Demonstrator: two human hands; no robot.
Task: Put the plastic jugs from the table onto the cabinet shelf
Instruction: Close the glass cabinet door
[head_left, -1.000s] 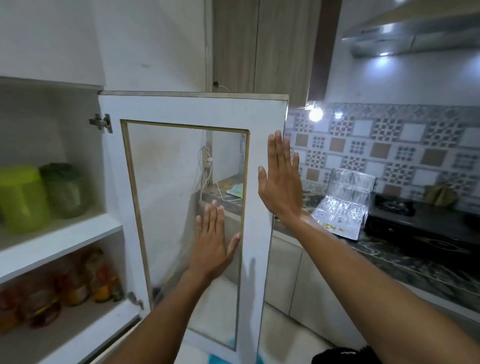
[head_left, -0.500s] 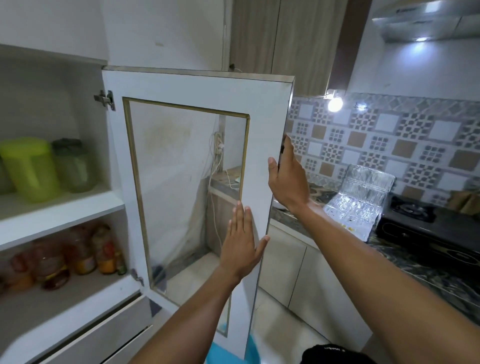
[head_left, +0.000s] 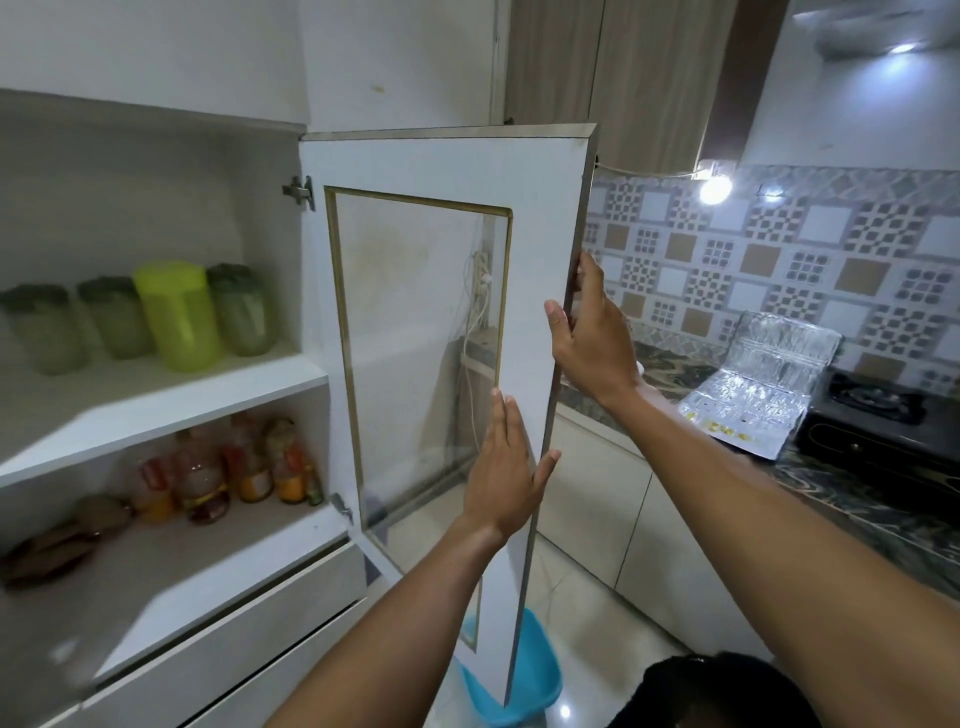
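Observation:
A bright yellow-green plastic jug (head_left: 179, 314) stands on the upper cabinet shelf (head_left: 171, 400). Beside it are three pale green jugs with dark lids: one (head_left: 241, 309) to its right, two more (head_left: 117, 317) (head_left: 44, 327) to its left. The white cabinet door (head_left: 431, 166) with a glass panel stands open. My right hand (head_left: 592, 332) grips the door's free edge, fingers wrapped around it. My left hand (head_left: 501, 462) lies flat against the door's inner face near that edge, fingers straight.
Bottles and jars (head_left: 228, 470) fill the lower shelf. A marble counter (head_left: 857, 514) runs on the right with a foil tray (head_left: 753, 384) and a black gas stove (head_left: 883, 421). A blue bucket (head_left: 540, 675) stands on the floor below the door.
The door has swung toward the cabinet. My right hand went from flat on the door to gripping its edge. My left hand slid toward the edge. More of the shelf shows.

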